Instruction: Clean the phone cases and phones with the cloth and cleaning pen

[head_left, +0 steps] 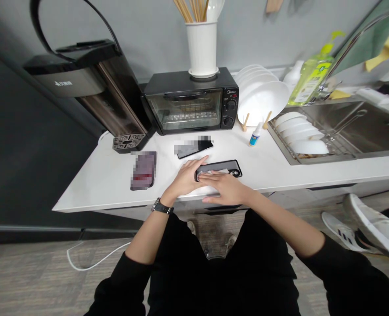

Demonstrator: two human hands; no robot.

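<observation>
On the counter, close to its front edge, lies a phone case (235, 166) with a black rim, a greyish back and camera rings at its right end. My left hand (185, 179), a watch on its wrist, holds the left end of the case, thumb along the far side. My right hand (230, 188) lies over the case with its fingers pressing a white tissue (223, 171) against the back. The fingers hide part of the tissue and of the case. Just beyond lies a dark phone (196, 150), partly blurred out. A purplish phone (144, 171) is further left.
Behind stand a water dispenser (115, 101), a toaster oven (188, 107) bearing a white utensil holder (202, 50), and racked white plates (263, 101). A small spray bottle (255, 135) stands before the plates. The sink (362, 136) with stacked bowls (301, 131) is at right.
</observation>
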